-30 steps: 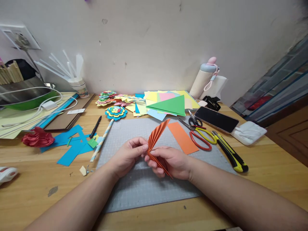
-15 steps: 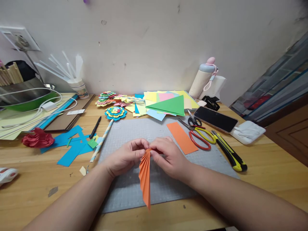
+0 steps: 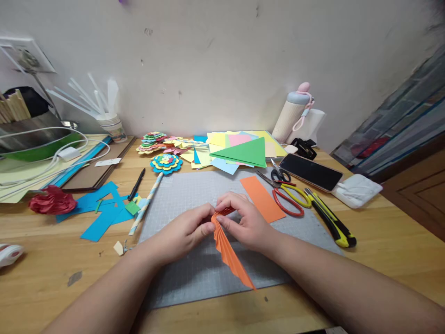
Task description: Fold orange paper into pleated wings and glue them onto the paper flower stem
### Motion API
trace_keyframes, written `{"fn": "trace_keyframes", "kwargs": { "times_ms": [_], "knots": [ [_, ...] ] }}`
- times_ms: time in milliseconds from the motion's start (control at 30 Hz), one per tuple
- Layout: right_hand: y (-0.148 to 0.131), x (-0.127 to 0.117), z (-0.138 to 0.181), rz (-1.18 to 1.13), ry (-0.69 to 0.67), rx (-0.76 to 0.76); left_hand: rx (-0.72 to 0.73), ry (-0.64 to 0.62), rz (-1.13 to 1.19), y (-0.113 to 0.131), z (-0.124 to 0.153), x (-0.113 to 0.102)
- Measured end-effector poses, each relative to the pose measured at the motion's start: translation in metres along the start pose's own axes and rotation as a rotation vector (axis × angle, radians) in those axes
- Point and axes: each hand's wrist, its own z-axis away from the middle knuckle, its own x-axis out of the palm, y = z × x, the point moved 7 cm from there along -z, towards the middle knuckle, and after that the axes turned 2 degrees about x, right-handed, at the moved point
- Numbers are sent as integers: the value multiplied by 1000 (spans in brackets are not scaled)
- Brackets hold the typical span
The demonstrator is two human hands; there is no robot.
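Both hands pinch one end of a pleated orange paper fan point(image 3: 231, 254) over the grey cutting mat point(image 3: 194, 278). My left hand point(image 3: 184, 229) grips the folded end from the left with thumb and fingers closed. From the right, my right hand point(image 3: 243, 220) closes its fingers on the same end. The fan's free end points down and to the right, toward the mat's near edge. A flat orange paper strip point(image 3: 262, 198) lies on the mat just beyond my right hand.
Red and yellow scissors point(image 3: 290, 197), a yellow utility knife point(image 3: 330, 218) and a phone point(image 3: 311, 171) lie to the right. Coloured paper sheets point(image 3: 239, 150) and paper flowers point(image 3: 167, 162) are behind the mat. Blue scraps point(image 3: 100, 208), a pen point(image 3: 136, 184) and a striped straw point(image 3: 148, 202) lie to the left.
The fan was flipped from pointing up and away to hanging toward me, then swung its free end rightward. Both hands kept their grip on the folded end.
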Motion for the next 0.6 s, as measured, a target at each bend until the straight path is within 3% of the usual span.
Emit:
{"fn": "trace_keyframes", "kwargs": {
  "times_ms": [200, 367, 600],
  "knots": [
    [10, 3, -5, -219, -88, 64, -28, 46, -57, -2, 2, -4],
    [10, 2, -6, -193, -99, 83, -7, -35, 8, 4, 2, -2],
    [8, 1, -5, -101, -59, 21, -38, -37, -56, 1, 1, -1]
  ]
}}
